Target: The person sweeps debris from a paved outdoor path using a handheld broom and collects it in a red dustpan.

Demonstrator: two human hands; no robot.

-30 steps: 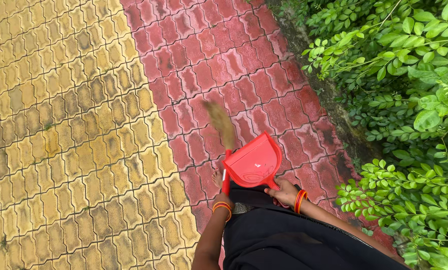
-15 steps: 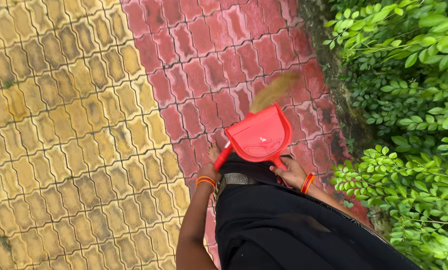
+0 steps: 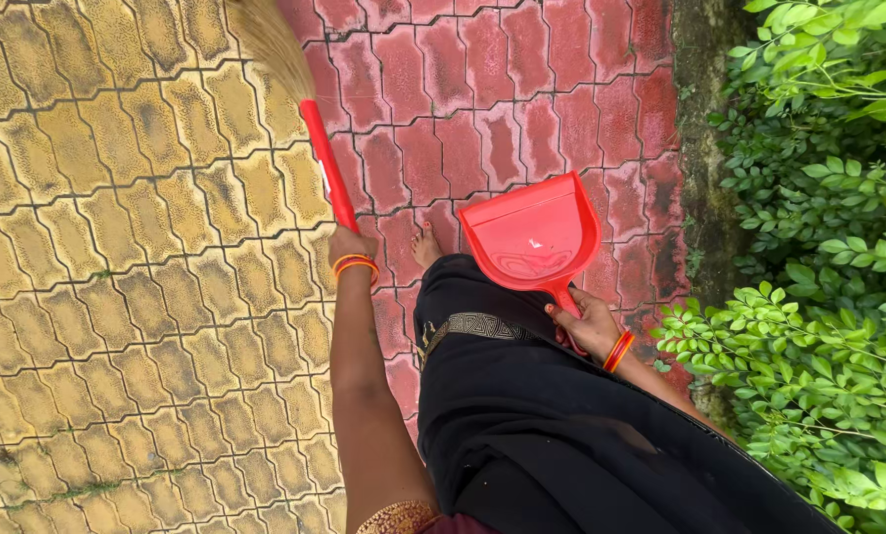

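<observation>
Here, left hand point(image 3: 349, 245) grasping a red-handled broom point(image 3: 319, 163), right hand point(image 3: 589, 326) gripping a red dustpan point(image 3: 532, 235) held above the red paving point(image 3: 482, 89).
Risk: the tilted dustpan could spill; the bare foot point(image 3: 426, 247) lies near the broom's path.

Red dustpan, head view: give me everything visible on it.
The dustpan is a red scoop that looks like smooth plastic: a flat tray with raised side walls, a wide open front edge and a short red handle at the rear. A tiny pale speck lies in the tray. It is held in the air above the red paving, open edge pointing away from the person. The right hand wraps the handle; nothing else touches it.
</observation>
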